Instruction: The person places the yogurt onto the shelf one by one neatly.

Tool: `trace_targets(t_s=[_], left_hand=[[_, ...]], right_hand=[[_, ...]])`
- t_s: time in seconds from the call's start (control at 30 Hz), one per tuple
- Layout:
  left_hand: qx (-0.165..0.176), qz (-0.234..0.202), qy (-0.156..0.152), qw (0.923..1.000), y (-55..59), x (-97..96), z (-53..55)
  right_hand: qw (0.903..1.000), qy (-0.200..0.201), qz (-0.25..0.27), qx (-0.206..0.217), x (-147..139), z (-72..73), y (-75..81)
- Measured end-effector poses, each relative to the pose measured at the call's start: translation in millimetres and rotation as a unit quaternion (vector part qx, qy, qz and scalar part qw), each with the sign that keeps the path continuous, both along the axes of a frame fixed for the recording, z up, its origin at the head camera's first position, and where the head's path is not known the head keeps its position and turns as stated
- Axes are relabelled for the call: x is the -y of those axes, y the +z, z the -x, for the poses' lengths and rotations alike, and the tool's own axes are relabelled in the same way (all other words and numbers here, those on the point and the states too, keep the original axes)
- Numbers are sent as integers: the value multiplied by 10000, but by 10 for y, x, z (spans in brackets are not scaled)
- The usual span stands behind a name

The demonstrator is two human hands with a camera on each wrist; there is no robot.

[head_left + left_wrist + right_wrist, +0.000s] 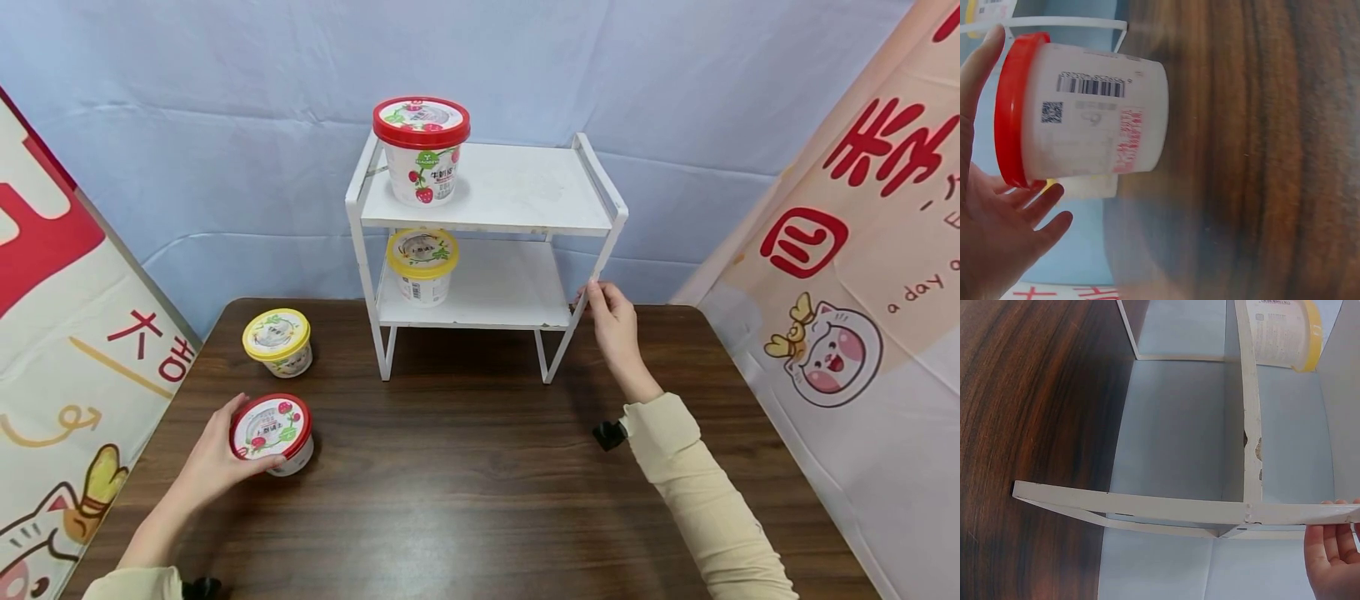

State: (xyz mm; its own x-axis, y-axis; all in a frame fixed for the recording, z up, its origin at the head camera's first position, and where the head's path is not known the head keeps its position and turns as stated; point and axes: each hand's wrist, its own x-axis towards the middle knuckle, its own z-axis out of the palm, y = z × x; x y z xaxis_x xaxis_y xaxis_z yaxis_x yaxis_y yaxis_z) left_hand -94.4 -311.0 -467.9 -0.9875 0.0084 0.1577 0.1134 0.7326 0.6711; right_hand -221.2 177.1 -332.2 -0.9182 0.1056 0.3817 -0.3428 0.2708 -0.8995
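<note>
Pale sleeves [697, 483] are seen nearest the camera, one on each arm. By the left hand [213, 458], a tub with a red lid [272, 427] is gripped around its top, with the thumb on the near side and the fingers on the other side. On the white wall of that tub, a bar code [1090, 85] is shown to the left wrist camera. By the right hand [617, 325], the right front leg [1147, 506] of a white rack [517, 183] is held by bent fingers, so the gripped tub is found well apart from that hand. Just behind the gripped tub, a yellow-lid tub [277, 335] is set on the brown table [450, 467]. At the rack's left side, a strawberry tub [423, 171] is placed up top, and a yellow-topped tub [423, 267] is placed on the low shelf. At the back, blue cloth [225, 67] is hung, and printed sheets [900, 258] are put up on both sides.
</note>
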Motion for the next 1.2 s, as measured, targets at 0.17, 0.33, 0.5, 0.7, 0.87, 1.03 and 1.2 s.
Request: trace_targets(t_s=[0.17,0.33,0.5,0.7,0.87,1.03,1.2], left_hand=[[194,-36,-8,9998,-60,37,-32],[502,-277,-55,9983,-134,75,-51],[624,-558,-201,9963,-211,98,-54],[851,-682,-139,9939,-249,102,-57],[780,-858,-132,9932,-279,105,-46],[704,-1051,-119,9919,-323,111,-50],[634,-1226,-142,9903,-370,115,-54]], right_hand=[[10000,-19,41,-16,-1,-5,2],[10000,-13,61,-51,-2,-6,1],[10000,11,55,-50,-2,-5,4],[10000,-35,16,-31,-2,1,0],[10000,-35,13,-32,0,0,0],[10000,28,57,-61,-9,7,-6],[10000,-8,30,-65,-8,5,-7]])
